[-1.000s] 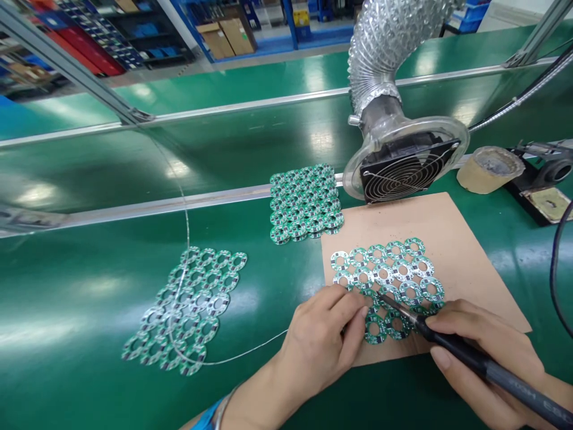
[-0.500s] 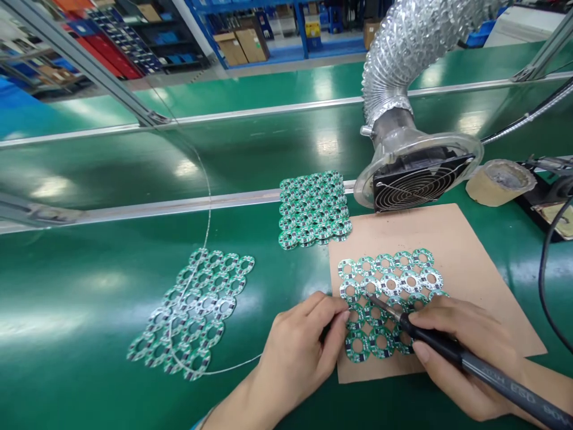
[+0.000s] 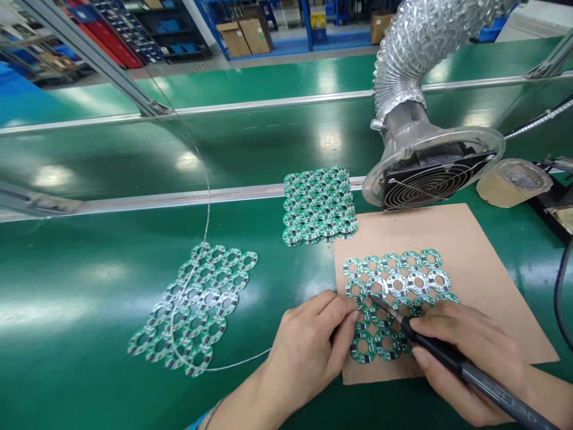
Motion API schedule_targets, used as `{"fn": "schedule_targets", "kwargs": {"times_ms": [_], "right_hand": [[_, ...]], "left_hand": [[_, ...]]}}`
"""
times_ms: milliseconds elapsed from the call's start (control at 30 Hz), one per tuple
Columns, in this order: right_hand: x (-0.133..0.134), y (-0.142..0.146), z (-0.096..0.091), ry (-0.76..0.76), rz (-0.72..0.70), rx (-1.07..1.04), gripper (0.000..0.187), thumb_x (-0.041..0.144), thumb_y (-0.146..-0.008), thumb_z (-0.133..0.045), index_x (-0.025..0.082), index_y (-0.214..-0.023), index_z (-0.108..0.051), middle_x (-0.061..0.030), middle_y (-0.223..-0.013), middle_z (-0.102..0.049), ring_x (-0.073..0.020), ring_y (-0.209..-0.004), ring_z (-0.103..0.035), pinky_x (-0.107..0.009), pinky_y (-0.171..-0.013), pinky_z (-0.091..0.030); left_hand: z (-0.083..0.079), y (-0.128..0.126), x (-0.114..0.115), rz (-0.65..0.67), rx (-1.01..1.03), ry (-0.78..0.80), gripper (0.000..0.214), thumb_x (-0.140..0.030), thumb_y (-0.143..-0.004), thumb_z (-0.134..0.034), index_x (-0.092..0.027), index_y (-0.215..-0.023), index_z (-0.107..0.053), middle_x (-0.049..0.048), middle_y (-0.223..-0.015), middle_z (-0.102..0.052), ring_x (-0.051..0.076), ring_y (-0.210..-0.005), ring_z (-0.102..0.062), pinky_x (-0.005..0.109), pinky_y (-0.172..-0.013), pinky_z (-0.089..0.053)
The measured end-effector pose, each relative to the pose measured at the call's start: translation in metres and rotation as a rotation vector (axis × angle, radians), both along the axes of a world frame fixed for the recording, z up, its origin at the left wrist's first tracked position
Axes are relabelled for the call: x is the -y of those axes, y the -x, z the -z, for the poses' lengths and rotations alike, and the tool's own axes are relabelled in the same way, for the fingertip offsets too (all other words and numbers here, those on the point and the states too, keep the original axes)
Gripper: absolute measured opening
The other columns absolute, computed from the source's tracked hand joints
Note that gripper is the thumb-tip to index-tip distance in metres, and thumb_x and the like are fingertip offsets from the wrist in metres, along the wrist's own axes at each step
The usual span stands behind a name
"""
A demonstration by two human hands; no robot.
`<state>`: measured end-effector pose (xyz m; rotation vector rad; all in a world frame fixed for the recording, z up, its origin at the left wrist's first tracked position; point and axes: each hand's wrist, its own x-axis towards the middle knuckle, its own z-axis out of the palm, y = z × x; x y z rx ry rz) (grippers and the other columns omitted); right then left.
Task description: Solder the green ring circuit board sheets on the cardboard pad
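Note:
My right hand [image 3: 474, 358] grips a soldering iron [image 3: 439, 349] like a pen, its tip touching or just above a panel of round green circuit boards [image 3: 387, 285]. The panel lies on a brown cardboard sheet [image 3: 487, 298]; my right fingers cover part of its right side. At the panel's left edge, my left hand [image 3: 308, 346] is closed in a pinch near the iron's tip. A thin whitish solder wire [image 3: 242, 363] loops across the bench and runs in behind this hand; its end at the fingertips cannot be made out.
Another circuit-board panel [image 3: 192, 322] lies to the left under the wire, and a stack of panels [image 3: 319, 206] stands behind the cardboard. A fume extractor [image 3: 421, 185] on a foil duct hangs over the cardboard's far edge. At right are a tan round pot [image 3: 513, 185] and a black cable [image 3: 559, 292].
The whole view has shifted slightly, so the bench things sit a bit further right. Both hands keep their grips, and the iron's tip stays at nearly the same place on the panel.

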<state>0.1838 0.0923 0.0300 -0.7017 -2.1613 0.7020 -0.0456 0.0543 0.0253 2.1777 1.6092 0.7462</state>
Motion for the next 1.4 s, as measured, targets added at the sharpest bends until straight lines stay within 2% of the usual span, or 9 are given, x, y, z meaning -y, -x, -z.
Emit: {"fn": "schedule_targets", "kwargs": {"times_ms": [233, 400, 567, 733, 1067, 1400], "right_hand": [[-0.001, 0.000, 0.000, -0.027, -0.007, 0.017, 0.031, 0.006, -0.075, -0.057, 0.012, -0.106, -0.057, -0.0071, -0.081, -0.065, -0.0179, -0.070, -0.062, -0.030, -0.060, -0.055], [-0.001, -0.004, -0.007, -0.024, 0.000, 0.008, 0.030, 0.006, -0.075, -0.056, 0.012, -0.104, -0.058, -0.0072, -0.078, -0.064, -0.0178, -0.067, -0.062, -0.030, -0.058, -0.054], [-0.001, -0.013, -0.014, 0.010, 0.085, 0.005, 0.027, 0.006, -0.074, -0.053, 0.014, -0.099, -0.060, -0.0061, -0.071, -0.063, -0.0182, -0.062, -0.063, -0.029, -0.052, -0.054], [-0.003, -0.012, -0.011, 0.018, 0.038, -0.010, 0.028, 0.005, -0.073, -0.053, 0.013, -0.100, -0.059, -0.0055, -0.069, -0.062, -0.0170, -0.059, -0.061, -0.028, -0.049, -0.053], [-0.002, 0.002, -0.004, 0.006, 0.016, -0.002, 0.032, 0.005, -0.075, -0.057, 0.013, -0.105, -0.057, -0.0070, -0.081, -0.066, -0.0177, -0.069, -0.065, -0.029, -0.059, -0.056], [-0.003, -0.011, -0.008, 0.033, 0.039, -0.027, 0.031, 0.003, -0.072, -0.054, 0.013, -0.101, -0.058, -0.0056, -0.074, -0.063, -0.0171, -0.063, -0.062, -0.029, -0.055, -0.054]], "left_hand": [[0.004, 0.000, -0.002, -0.005, 0.002, -0.014, 0.016, -0.021, -0.089, -0.046, -0.019, -0.089, -0.062, 0.0008, -0.071, -0.059, 0.011, -0.060, -0.057, 0.021, -0.054, -0.047], [0.004, -0.002, -0.003, 0.002, 0.013, -0.029, 0.016, -0.020, -0.089, -0.046, -0.019, -0.090, -0.062, 0.0012, -0.072, -0.058, 0.011, -0.062, -0.057, 0.022, -0.054, -0.048], [0.006, -0.006, 0.001, 0.029, 0.025, -0.056, 0.017, -0.016, -0.088, -0.047, -0.019, -0.098, -0.060, 0.0032, -0.080, -0.059, 0.013, -0.070, -0.058, 0.025, -0.062, -0.052], [0.006, -0.006, 0.001, -0.003, -0.004, -0.050, 0.015, -0.018, -0.088, -0.047, -0.019, -0.095, -0.060, 0.0031, -0.080, -0.059, 0.013, -0.069, -0.058, 0.025, -0.059, -0.051], [0.002, -0.004, 0.000, -0.026, 0.019, 0.001, 0.014, -0.018, -0.089, -0.045, -0.019, -0.091, -0.059, 0.0017, -0.075, -0.058, 0.012, -0.064, -0.055, 0.023, -0.054, -0.047], [0.003, -0.007, 0.003, 0.001, 0.041, -0.030, 0.018, -0.018, -0.089, -0.046, -0.020, -0.099, -0.061, 0.0030, -0.081, -0.061, 0.012, -0.069, -0.058, 0.023, -0.059, -0.051]]}}
